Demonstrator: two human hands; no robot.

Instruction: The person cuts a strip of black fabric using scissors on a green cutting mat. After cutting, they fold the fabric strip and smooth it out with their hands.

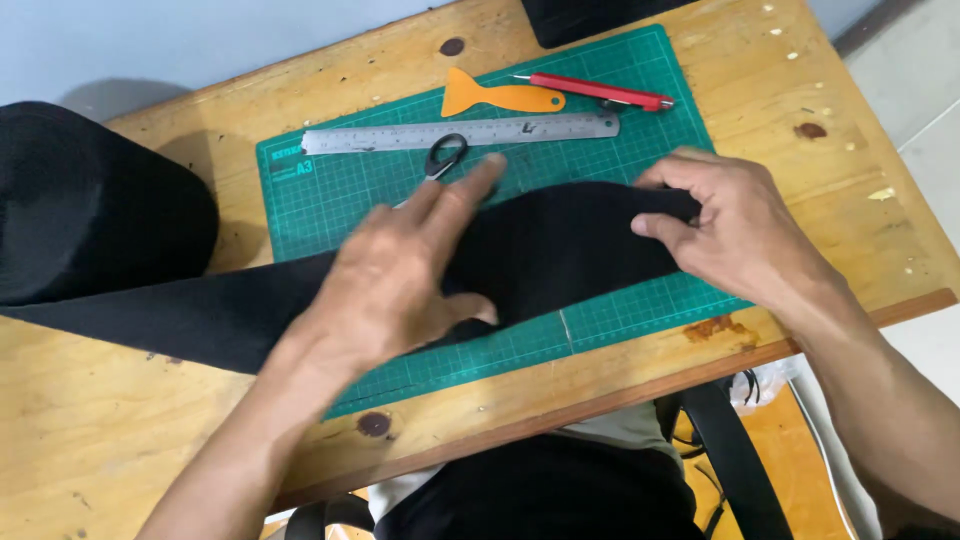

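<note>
On the green cutting mat [640,160], black fabric strip [560,250] is pressed flat by the spread left hand [400,280]; its end is pinched by the right hand [730,230].

The black strip [560,250] lying across the desk [100,430] is matt cloth with a soft, felt-like face, as is the big roll [90,200] at the desk's left edge. The desk is pale wood, worn and knotted, and its green cutting mat [640,150] looks like smooth matt plastic. Toward the far edge lie a brushed metal ruler [460,133], an orange plastic scraper [500,97] and a glossy red knife [595,91].
</note>
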